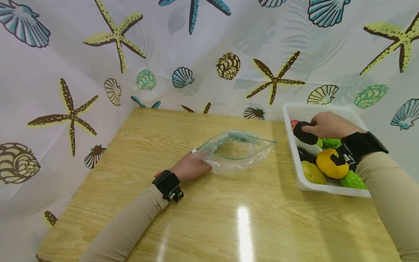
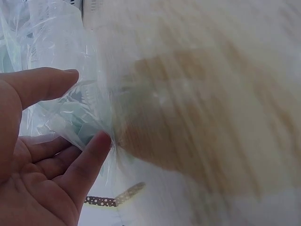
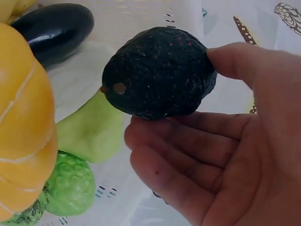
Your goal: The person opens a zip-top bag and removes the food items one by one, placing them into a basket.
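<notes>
My right hand (image 1: 332, 125) holds a dark, rough-skinned avocado (image 3: 160, 73) between thumb and fingers, above the white basket (image 1: 296, 171) at the right. Beneath it in the basket lie a yellow pumpkin (image 3: 23, 122), a shiny dark eggplant (image 3: 59, 30), a pale green pear-shaped piece (image 3: 94, 129) and a bumpy green one (image 3: 70, 183). On the table's middle a clear zip bag (image 1: 229, 165) gapes, its green-lined mouth spread wide. My left hand (image 1: 190, 166) grips the bag's left edge; the left wrist view shows the film between thumb and fingers.
The bag and basket are on a wooden table (image 1: 203, 218), the basket at its right side. A yellow potato-like piece (image 1: 313, 173) and a red item (image 1: 294, 124) are also in the basket. A shell-and-starfish curtain (image 1: 196, 47) hangs behind the table.
</notes>
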A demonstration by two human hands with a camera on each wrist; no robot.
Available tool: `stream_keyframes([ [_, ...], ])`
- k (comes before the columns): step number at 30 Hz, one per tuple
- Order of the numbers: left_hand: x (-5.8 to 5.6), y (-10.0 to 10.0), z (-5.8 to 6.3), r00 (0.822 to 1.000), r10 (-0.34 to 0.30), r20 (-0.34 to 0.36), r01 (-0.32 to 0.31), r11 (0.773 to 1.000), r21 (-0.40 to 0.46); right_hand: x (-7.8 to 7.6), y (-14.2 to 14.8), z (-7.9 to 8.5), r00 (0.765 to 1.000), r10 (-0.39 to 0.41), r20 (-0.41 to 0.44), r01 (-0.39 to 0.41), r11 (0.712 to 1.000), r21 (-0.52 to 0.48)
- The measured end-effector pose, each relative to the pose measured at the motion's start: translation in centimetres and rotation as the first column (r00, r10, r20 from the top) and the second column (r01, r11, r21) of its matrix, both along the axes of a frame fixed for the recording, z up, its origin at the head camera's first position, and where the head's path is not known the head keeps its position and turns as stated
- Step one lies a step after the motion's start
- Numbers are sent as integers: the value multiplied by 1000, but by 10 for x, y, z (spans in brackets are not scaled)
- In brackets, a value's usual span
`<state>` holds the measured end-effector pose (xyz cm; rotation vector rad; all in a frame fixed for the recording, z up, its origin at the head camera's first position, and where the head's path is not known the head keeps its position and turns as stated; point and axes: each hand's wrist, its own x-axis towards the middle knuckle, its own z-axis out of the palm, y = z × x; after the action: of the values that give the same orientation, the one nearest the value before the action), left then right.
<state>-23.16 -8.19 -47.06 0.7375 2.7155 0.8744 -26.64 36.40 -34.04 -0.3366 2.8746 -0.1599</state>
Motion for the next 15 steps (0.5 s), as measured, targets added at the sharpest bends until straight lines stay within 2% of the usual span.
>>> stream_keyframes([
  [4,0,-1,-1,1000,0,-9,0,1000,0,1,-2,-3,994,18,105,-18,1000,-1],
  [7,0,-2,-3,1000,-2,-5,2,1000,0,3,-4,-4,988,43,151,-41,999,-18],
  [11,-1,-2,-3,1000,-4,-13,3,1000,-8,7,-3,-4,986,56,155,-53,998,-24],
  [15,-2,-1,-4,999,-17,-47,19,999,29,10,-2,-4,991,58,117,-56,998,-16],
])
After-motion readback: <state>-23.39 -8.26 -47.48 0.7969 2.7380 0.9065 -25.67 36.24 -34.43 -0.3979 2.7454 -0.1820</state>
